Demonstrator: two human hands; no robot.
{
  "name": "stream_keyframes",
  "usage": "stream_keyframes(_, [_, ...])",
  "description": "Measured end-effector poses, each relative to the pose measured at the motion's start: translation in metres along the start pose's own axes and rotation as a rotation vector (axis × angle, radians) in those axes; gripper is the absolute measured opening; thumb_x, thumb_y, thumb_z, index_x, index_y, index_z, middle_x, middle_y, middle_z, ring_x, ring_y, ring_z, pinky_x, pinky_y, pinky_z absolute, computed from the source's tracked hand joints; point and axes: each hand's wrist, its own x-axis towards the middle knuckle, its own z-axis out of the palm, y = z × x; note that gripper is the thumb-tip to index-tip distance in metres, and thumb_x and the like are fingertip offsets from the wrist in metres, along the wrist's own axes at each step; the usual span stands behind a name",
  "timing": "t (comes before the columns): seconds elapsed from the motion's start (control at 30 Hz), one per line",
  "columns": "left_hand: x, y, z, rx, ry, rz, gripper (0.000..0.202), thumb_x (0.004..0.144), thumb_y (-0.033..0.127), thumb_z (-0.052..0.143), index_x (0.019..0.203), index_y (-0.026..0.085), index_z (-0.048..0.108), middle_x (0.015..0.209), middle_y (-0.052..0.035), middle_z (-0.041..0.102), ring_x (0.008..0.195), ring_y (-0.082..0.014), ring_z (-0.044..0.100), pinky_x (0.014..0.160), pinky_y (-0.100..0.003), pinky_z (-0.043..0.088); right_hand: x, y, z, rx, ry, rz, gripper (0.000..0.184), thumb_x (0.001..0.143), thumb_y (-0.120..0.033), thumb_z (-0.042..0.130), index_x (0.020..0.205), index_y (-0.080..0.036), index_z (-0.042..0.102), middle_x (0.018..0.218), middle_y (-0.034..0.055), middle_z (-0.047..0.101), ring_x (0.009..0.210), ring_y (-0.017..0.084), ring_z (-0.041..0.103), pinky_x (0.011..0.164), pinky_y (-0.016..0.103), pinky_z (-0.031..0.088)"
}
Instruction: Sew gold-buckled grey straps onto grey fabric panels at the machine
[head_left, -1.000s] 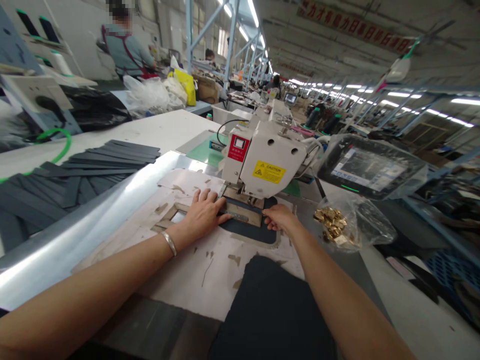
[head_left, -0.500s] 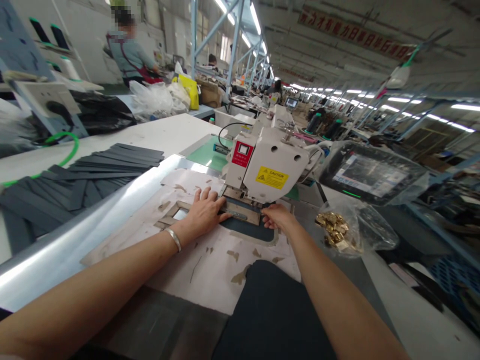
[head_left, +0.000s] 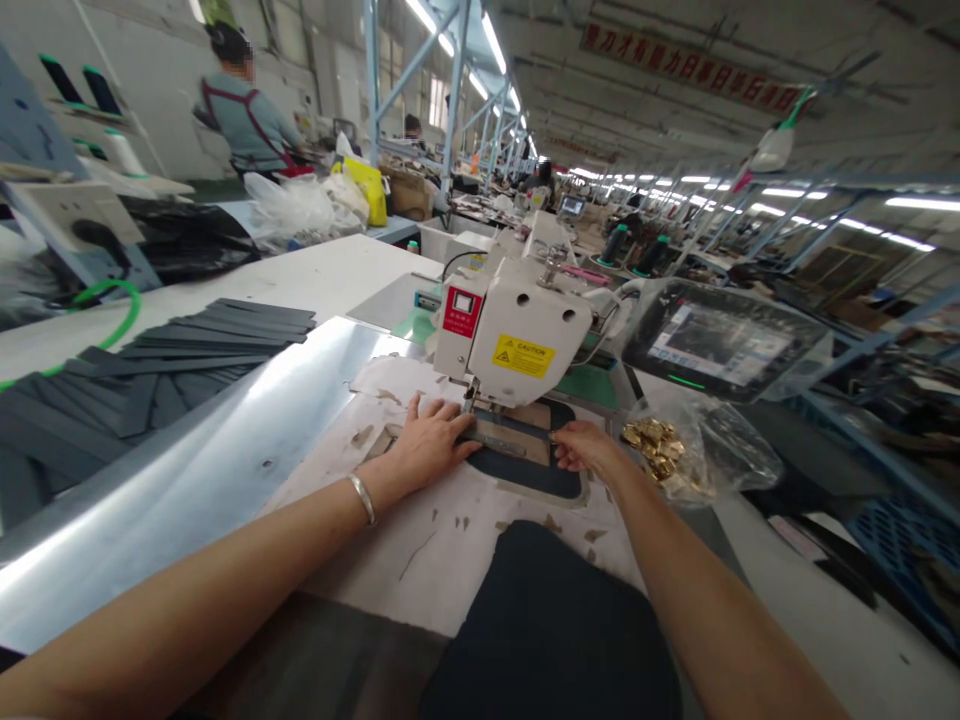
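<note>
My left hand [head_left: 429,445] lies flat with fingers spread on the pale template board [head_left: 450,530], its fingertips at the left end of a dark strip [head_left: 517,432] held under the sewing machine head [head_left: 517,340]. My right hand [head_left: 589,447] pinches the right end of that strip, fingers curled. The strip lies across a dark grey piece [head_left: 529,470] set in the board's cutout. A silver bangle sits on my left wrist.
Fanned dark strips [head_left: 150,365] lie on the table at left. A plastic bag of gold metal fittings [head_left: 664,450] sits right of the machine, below a wrapped control screen [head_left: 712,345]. A dark piece [head_left: 547,620] lies near me. A person in an apron stands far left.
The template board and both hands have shifted right under the machine head. My left hand now sits closer to the needle area; the view also turned slightly.
</note>
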Motion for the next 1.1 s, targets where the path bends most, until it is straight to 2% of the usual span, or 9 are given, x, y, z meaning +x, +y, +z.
stream_keyframes(0.33, [0.002,0.034,0.011,0.040,-0.021,0.018,0.041,0.090,0.050,0.055,0.125,0.028,0.057,0.113,-0.0086,0.058,0.115,-0.0318,0.048,0.108,-0.064,0.021,-0.004,0.021,-0.028,0.017,0.041,-0.010,0.015,0.089,-0.015,0.056,0.074,-0.015,0.052,0.051,-0.0029,0.058,0.040,0.008,0.056,0.041,0.016,0.040])
stream_keyframes(0.43, [0.001,0.038,0.007,0.083,-0.016,-0.003,0.039,0.088,0.047,0.059,0.121,0.026,0.060,0.113,-0.0101,0.058,0.114,-0.0337,0.049,0.107,-0.064,0.022,-0.003,0.024,-0.028,0.025,0.053,-0.026,0.016,0.088,-0.015,0.057,0.073,-0.016,0.052,0.051,-0.0028,0.059,0.040,0.008,0.056,0.041,0.016,0.040])
stream_keyframes(0.5, [0.000,0.042,0.001,0.084,-0.018,0.005,0.034,0.089,0.041,0.059,0.117,0.023,0.062,0.112,-0.0116,0.059,0.111,-0.0336,0.050,0.103,-0.059,0.030,-0.003,0.025,-0.027,0.033,0.064,-0.036,0.017,0.087,-0.015,0.057,0.072,-0.016,0.052,0.051,-0.0026,0.059,0.040,0.008,0.056,0.041,0.016,0.040])
stream_keyframes(0.57, [-0.003,0.050,-0.006,0.018,-0.033,0.061,0.028,0.091,0.034,0.056,0.113,0.019,0.063,0.109,-0.0118,0.059,0.105,-0.0304,0.053,0.097,-0.050,0.039,-0.002,0.025,-0.026,0.042,0.074,-0.043,0.016,0.087,-0.015,0.059,0.072,-0.016,0.053,0.052,-0.0026,0.059,0.041,0.008,0.056,0.042,0.016,0.040])
stream_keyframes(0.67, [-0.009,0.068,-0.014,-0.185,-0.127,0.274,0.025,0.093,0.031,0.052,0.109,0.015,0.063,0.104,-0.0104,0.060,0.097,-0.0234,0.058,0.089,-0.037,0.046,-0.002,0.025,-0.026,0.055,0.083,-0.043,0.015,0.087,-0.014,0.060,0.073,-0.016,0.053,0.052,-0.0034,0.059,0.040,0.008,0.055,0.041,0.016,0.039])
stream_keyframes(0.73, [-0.012,0.080,-0.016,-0.286,-0.204,0.429,0.030,0.091,0.037,0.058,0.108,0.014,0.064,0.105,-0.0106,0.060,0.096,-0.0220,0.059,0.089,-0.034,0.047,-0.004,0.025,-0.026,0.061,0.076,-0.037,0.016,0.086,-0.013,0.060,0.073,-0.016,0.053,0.051,-0.0033,0.059,0.040,0.008,0.055,0.041,0.016,0.040])
stream_keyframes(0.8, [-0.016,0.090,-0.016,-0.289,-0.258,0.523,0.036,0.085,0.042,0.065,0.108,0.014,0.064,0.108,-0.0110,0.060,0.099,-0.0235,0.058,0.090,-0.035,0.047,-0.008,0.027,-0.026,0.066,0.056,-0.032,0.017,0.086,-0.013,0.061,0.071,-0.016,0.053,0.050,-0.0022,0.059,0.040,0.009,0.056,0.041,0.016,0.040])
stream_keyframes(0.9, [-0.019,0.098,-0.016,-0.207,-0.279,0.564,0.032,0.084,0.040,0.068,0.105,0.016,0.066,0.105,-0.0096,0.062,0.099,-0.0251,0.058,0.088,-0.037,0.046,-0.016,0.031,-0.026,0.088,0.045,-0.066,0.017,0.086,-0.014,0.061,0.071,-0.016,0.053,0.052,-0.0018,0.060,0.041,0.009,0.057,0.042,0.016,0.042])
stream_keyframes(1.1, [-0.027,0.106,-0.021,-0.128,-0.181,0.594,0.023,0.084,0.032,0.069,0.097,0.015,0.062,0.100,-0.0086,0.064,0.097,-0.0249,0.057,0.084,-0.036,0.046,-0.025,0.042,-0.026,0.132,0.095,-0.158,0.017,0.087,-0.018,0.062,0.074,-0.018,0.051,0.057,-0.0031,0.062,0.042,0.007,0.056,0.041,0.014,0.040])
